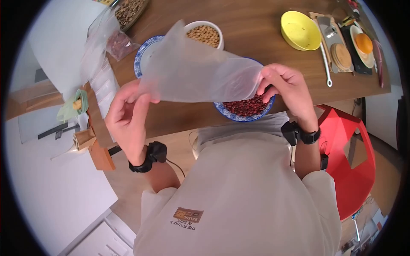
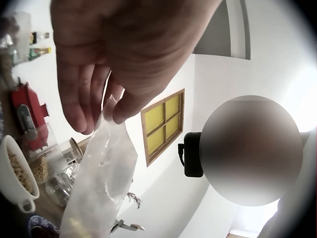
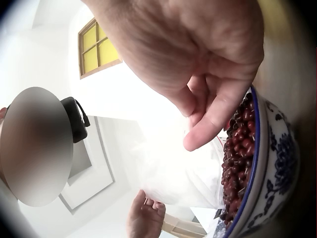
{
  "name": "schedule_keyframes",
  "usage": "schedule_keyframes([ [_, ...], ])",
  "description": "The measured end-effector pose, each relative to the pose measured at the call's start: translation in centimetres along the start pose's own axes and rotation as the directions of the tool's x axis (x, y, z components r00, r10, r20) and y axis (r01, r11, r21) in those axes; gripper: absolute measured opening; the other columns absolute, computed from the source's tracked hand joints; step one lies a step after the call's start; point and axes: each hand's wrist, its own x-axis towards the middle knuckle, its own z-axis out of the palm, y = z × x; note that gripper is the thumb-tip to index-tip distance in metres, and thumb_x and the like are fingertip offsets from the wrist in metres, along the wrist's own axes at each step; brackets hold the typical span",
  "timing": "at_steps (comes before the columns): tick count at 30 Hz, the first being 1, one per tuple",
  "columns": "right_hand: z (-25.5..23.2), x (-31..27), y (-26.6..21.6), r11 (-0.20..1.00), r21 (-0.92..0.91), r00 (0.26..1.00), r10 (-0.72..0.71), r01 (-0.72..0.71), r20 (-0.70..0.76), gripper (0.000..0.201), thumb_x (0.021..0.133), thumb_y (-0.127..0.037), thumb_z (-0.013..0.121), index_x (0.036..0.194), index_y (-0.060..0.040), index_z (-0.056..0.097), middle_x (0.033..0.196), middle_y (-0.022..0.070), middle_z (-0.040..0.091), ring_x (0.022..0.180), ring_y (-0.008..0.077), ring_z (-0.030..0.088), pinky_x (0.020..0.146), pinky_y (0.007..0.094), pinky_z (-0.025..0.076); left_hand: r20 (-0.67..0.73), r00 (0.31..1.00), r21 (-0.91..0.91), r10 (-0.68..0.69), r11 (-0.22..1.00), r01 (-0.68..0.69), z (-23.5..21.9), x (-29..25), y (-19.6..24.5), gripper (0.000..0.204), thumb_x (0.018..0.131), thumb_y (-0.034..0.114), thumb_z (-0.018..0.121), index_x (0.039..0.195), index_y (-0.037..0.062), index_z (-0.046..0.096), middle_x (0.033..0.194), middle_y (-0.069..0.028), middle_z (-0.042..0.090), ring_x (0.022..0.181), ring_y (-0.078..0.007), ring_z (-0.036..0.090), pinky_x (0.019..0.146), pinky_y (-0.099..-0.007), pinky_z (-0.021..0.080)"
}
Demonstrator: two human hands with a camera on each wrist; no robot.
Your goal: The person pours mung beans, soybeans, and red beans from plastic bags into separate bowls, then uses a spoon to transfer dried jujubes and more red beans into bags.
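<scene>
A clear plastic bag (image 1: 188,72) is stretched sideways between both hands, above the near edge of the table. My left hand (image 1: 128,115) pinches its left end between thumb and fingers. At the other end, my right hand (image 1: 292,89) pinches the bag near a rounded, open-looking edge. Below the right hand stands a blue-and-white bowl (image 3: 277,163) filled with dark red beans (image 3: 240,153). In the head view the bag covers the back part of this bowl. I see nothing inside the bag.
Behind the bag stand a white bowl (image 1: 221,42) of tan beans and a blue-patterned plate (image 1: 139,62). A yellow bowl (image 1: 301,30) and a slotted board with utensils (image 1: 331,38) lie to the right. A bag with reddish contents (image 1: 121,46) is at left. A red chair (image 1: 341,170) stands near the right elbow.
</scene>
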Motion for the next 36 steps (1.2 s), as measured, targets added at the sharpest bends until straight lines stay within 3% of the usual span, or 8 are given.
schedule_keyframes([
  [5,-0.6,-0.8,-1.2,0.997,0.016,0.997,-0.072,0.072,0.004,0.027,0.106,-0.021,0.059,0.106,0.0020,0.072,0.094,0.0057,0.072,0.078,0.0118,0.069,0.064,0.0265,0.058,-0.057,0.998,0.032,-0.006,0.999,0.008,-1.0,-0.6,-1.4,0.014,0.098,-0.005,0.061,0.111,-0.0058,0.067,0.099,-0.0097,0.071,0.082,-0.0147,0.066,0.080,-0.0279,0.053],
  [9,-4.4,-2.5,-2.5,0.946,-0.308,0.938,-0.196,0.104,-0.284,0.023,0.102,-0.018,0.065,0.112,0.0002,0.074,0.105,0.0053,0.075,0.078,0.0086,0.066,0.065,0.0247,0.056,-0.248,0.966,-0.145,-0.071,0.989,0.035,-1.9,-1.2,-3.9,0.013,0.097,-0.006,0.061,0.108,-0.0068,0.067,0.094,-0.0105,0.070,0.080,-0.0153,0.066,0.075,-0.0288,0.055],
  [12,-6.8,-4.0,-1.9,0.819,-0.562,0.883,-0.175,-0.115,-0.436,0.021,0.097,-0.014,0.070,0.114,-0.0020,0.074,0.102,0.0080,0.075,0.076,0.0125,0.067,0.068,0.0283,0.057,-0.300,0.949,-0.179,-0.098,0.983,0.045,-2.1,-1.6,-5.2,0.011,0.099,-0.001,0.061,0.108,-0.0054,0.066,0.090,-0.0083,0.068,0.078,-0.0146,0.064,0.073,-0.0297,0.056],
  [14,-8.1,-4.8,0.1,0.485,-0.869,0.873,-0.378,-0.097,-0.308,0.021,0.091,-0.009,0.074,0.111,-0.0027,0.075,0.095,0.0127,0.075,0.077,0.0199,0.070,0.072,0.0329,0.057,-0.333,0.935,-0.207,-0.122,0.977,0.053,-1.9,-1.8,-5.8,0.011,0.100,0.001,0.061,0.108,-0.0048,0.066,0.089,-0.0075,0.067,0.077,-0.0145,0.063,0.074,-0.0297,0.056],
  [22,-7.2,-4.0,1.2,0.434,-0.891,0.846,-0.420,-0.131,-0.329,0.014,0.087,-0.007,0.075,0.099,-0.0003,0.073,0.090,0.0170,0.074,0.079,0.0301,0.073,0.073,0.0378,0.057,-0.352,0.926,-0.301,-0.137,0.953,0.027,-2.4,-2.7,-7.8,0.016,0.107,0.015,0.058,0.111,0.0007,0.064,0.090,-0.0018,0.063,0.084,-0.0074,0.060,0.075,-0.0272,0.054],
  [30,-5.3,-2.9,-0.1,0.350,-0.915,0.875,-0.355,-0.203,-0.329,0.011,0.087,-0.003,0.070,0.097,0.0010,0.073,0.085,0.0179,0.073,0.077,0.0311,0.073,0.072,0.0362,0.058,-0.387,0.891,-0.447,-0.239,0.893,0.045,-2.1,-4.3,-8.5,0.015,0.106,0.012,0.059,0.109,-0.0012,0.064,0.096,-0.0058,0.066,0.083,-0.0125,0.062,0.074,-0.0284,0.054],
  [33,-3.4,-2.3,-0.8,0.447,-0.884,0.912,-0.290,-0.138,-0.289,0.013,0.089,-0.004,0.071,0.101,0.0004,0.073,0.089,0.0118,0.075,0.077,0.0207,0.074,0.074,0.0315,0.057,-0.396,0.874,-0.464,-0.280,0.883,0.073,-1.8,-4.7,-8.3,0.014,0.106,0.014,0.058,0.108,0.0013,0.063,0.096,-0.0034,0.063,0.084,-0.0101,0.060,0.075,-0.0276,0.053],
  [36,0.0,-1.7,-1.7,0.650,-0.754,0.915,-0.355,0.094,-0.192,0.012,0.088,0.000,0.073,0.100,-0.0016,0.074,0.088,0.0071,0.074,0.072,0.0138,0.070,0.070,0.0269,0.056,-0.383,0.878,-0.472,-0.288,0.878,0.083,-2.1,-5.1,-8.5,0.013,0.107,0.016,0.058,0.107,0.0039,0.063,0.095,-0.0009,0.061,0.086,-0.0079,0.059,0.076,-0.0263,0.052],
])
